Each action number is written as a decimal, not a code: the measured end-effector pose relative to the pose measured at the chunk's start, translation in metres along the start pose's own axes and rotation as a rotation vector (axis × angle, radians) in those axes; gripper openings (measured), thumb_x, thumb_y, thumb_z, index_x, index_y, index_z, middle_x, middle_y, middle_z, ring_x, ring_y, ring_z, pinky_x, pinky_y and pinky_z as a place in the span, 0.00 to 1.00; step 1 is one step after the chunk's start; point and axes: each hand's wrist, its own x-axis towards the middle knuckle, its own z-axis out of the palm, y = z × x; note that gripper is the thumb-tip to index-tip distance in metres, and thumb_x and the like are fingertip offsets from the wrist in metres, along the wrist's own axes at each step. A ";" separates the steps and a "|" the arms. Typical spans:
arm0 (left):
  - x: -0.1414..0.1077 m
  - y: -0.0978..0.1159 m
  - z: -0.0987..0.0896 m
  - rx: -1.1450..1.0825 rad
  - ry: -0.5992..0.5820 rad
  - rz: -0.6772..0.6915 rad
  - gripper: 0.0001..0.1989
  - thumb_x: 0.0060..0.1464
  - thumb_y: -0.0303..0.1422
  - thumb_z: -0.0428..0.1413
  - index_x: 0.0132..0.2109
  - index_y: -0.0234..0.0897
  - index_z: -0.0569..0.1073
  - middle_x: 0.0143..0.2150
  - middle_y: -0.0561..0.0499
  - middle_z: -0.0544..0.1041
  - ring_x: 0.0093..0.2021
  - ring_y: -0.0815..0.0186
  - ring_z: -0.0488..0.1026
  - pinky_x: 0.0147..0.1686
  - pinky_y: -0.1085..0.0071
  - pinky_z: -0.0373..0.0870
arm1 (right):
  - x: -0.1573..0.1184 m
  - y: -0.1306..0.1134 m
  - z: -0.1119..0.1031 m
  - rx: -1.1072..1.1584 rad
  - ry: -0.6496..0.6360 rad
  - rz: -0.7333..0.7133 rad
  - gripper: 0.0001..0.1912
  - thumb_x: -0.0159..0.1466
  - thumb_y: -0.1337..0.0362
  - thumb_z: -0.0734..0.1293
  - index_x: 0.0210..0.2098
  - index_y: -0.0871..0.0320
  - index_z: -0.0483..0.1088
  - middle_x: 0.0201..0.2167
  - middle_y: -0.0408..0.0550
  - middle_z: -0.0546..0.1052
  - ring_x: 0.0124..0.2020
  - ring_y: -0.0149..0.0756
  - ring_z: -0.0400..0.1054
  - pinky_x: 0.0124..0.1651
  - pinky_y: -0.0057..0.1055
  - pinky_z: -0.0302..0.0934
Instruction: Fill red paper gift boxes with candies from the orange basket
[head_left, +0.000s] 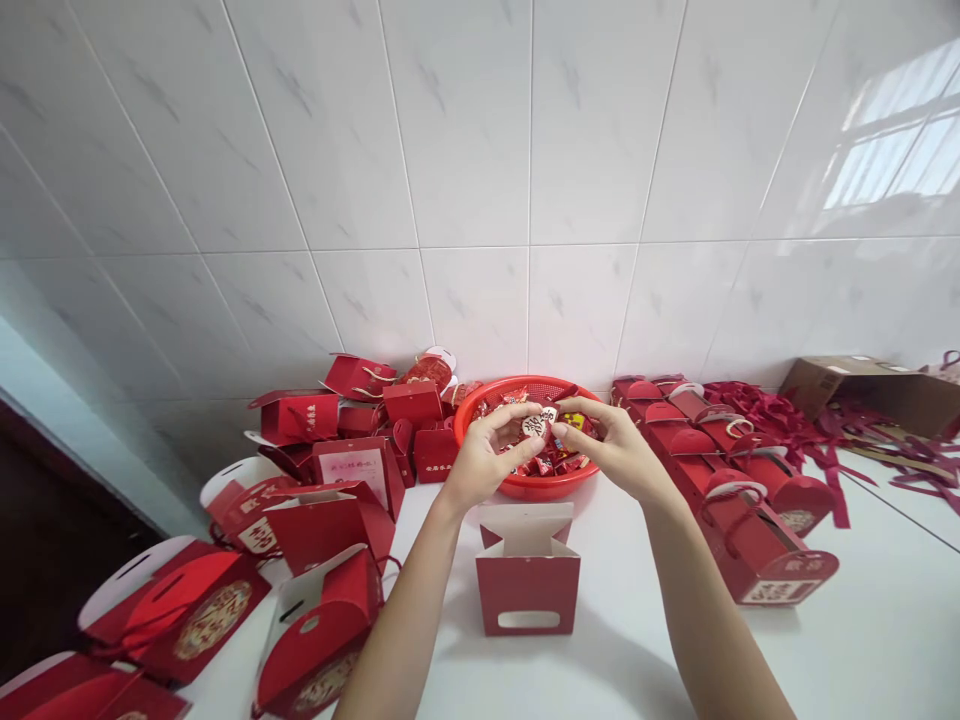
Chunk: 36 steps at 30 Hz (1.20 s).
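Note:
My left hand and my right hand meet over a red plastic basket. Between their closed fingertips is a red-wrapped candy with a pale printed patch. More wrapped candies fill the basket, partly hidden behind my hands. Just in front of the basket, between my forearms, a red paper gift box stands upright with its top open. It has a pale oblong cut-out low on its front, and its white inside shows.
Many red gift boxes crowd the left side. Rows of closed red boxes stand on the right. Beyond them lie dark red ribbons and a brown cardboard box. A tiled wall bounds the white table at the back.

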 end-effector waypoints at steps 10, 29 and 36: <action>0.006 -0.005 0.001 0.055 0.034 0.014 0.32 0.44 0.35 0.69 0.58 0.44 0.74 0.43 0.49 0.77 0.42 0.62 0.77 0.49 0.65 0.75 | 0.001 0.004 -0.010 -0.005 -0.007 0.046 0.16 0.61 0.50 0.71 0.30 0.57 0.70 0.19 0.37 0.63 0.20 0.26 0.51 0.21 0.24 0.47; 0.090 -0.069 -0.052 0.734 -0.123 -0.330 0.05 0.54 0.31 0.62 0.38 0.35 0.80 0.38 0.47 0.81 0.42 0.58 0.78 0.47 0.64 0.74 | -0.007 -0.009 -0.038 -0.182 0.306 -0.036 0.14 0.60 0.53 0.70 0.27 0.57 0.68 0.20 0.40 0.67 0.21 0.27 0.56 0.24 0.25 0.53; 0.116 -0.098 -0.018 1.028 -0.305 -0.387 0.19 0.62 0.38 0.58 0.57 0.34 0.71 0.56 0.42 0.73 0.52 0.56 0.74 0.49 0.56 0.75 | -0.012 -0.013 -0.048 -0.278 0.302 -0.051 0.14 0.62 0.53 0.69 0.29 0.57 0.70 0.23 0.42 0.71 0.23 0.30 0.61 0.26 0.26 0.57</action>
